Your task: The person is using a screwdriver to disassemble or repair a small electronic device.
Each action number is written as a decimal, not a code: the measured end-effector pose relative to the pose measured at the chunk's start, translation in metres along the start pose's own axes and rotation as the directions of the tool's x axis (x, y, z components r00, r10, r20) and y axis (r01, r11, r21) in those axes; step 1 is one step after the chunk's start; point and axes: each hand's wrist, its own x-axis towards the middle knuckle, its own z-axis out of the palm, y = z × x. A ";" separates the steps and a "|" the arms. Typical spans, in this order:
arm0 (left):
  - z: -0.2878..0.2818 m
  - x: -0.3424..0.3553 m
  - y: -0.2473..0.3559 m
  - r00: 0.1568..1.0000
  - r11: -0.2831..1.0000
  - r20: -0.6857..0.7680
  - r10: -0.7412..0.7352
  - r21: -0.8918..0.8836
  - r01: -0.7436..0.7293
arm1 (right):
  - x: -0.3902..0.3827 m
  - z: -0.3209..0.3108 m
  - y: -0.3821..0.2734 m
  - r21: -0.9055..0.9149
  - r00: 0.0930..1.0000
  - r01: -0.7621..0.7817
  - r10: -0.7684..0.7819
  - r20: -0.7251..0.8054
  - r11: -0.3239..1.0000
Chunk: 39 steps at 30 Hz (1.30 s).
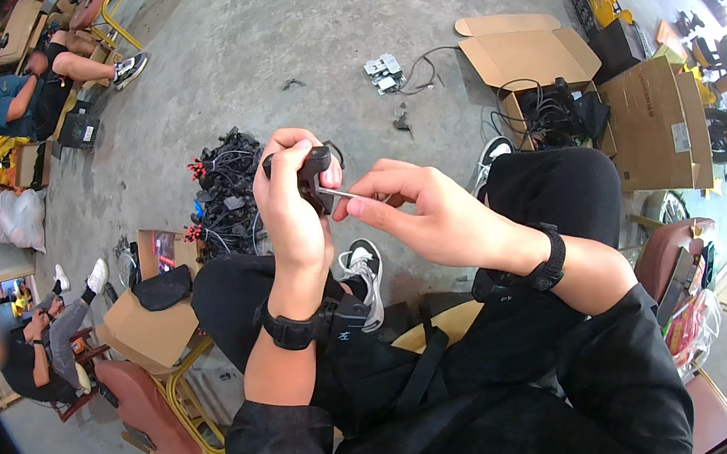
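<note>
My left hand [293, 218] grips a small black plastic part [312, 166] upright in front of me, fingers wrapped around it. My right hand [422, 215] pinches a thin silver rod-like tool [337, 192] between thumb and fingers, its far end at the side of the black part; whether it is inserted is hidden. Beyond my left hand, a pile of black parts with cables and red pieces [225, 185] lies on the floor.
An open cardboard box of black cables [542, 47] is at right, an opened box [137, 321] at left. Chairs [154, 411] flank me. Seated people [13, 108] are at both sides. A grey device with a cord [383, 73] lies on the concrete floor [281, 17].
</note>
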 end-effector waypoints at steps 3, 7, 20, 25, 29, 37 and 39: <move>0.001 0.001 0.000 1.000 1.000 -0.011 -0.018 -0.019 0.018 | -0.001 -0.001 0.005 -0.059 0.999 0.010 -0.012 -0.033 0.998; 0.001 0.000 -0.001 1.000 1.000 0.023 -0.010 0.016 0.009 | -0.001 -0.004 0.003 0.034 0.999 -0.050 0.050 0.000 0.998; -0.008 0.000 -0.004 0.984 0.994 0.157 0.079 -0.088 -0.066 | -0.001 -0.017 -0.006 0.449 0.918 -0.368 0.241 0.316 0.814; -0.008 0.002 -0.002 0.992 0.991 0.123 0.022 -0.134 -0.006 | -0.001 -0.001 0.004 -0.168 0.979 0.180 -0.193 -0.067 0.969; -0.009 0.003 -0.001 0.992 0.991 0.125 0.001 -0.136 0.017 | -0.003 -0.003 0.004 -0.123 0.992 0.111 -0.118 -0.049 0.986; -0.003 0.000 -0.002 0.992 0.989 0.118 0.045 -0.143 -0.027 | 0.002 -0.005 -0.001 0.218 0.987 -0.129 0.103 0.126 0.967; -0.002 -0.001 -0.001 0.991 0.991 0.120 0.051 -0.130 -0.035 | 0.002 -0.008 -0.006 0.323 0.968 -0.216 0.160 0.192 0.921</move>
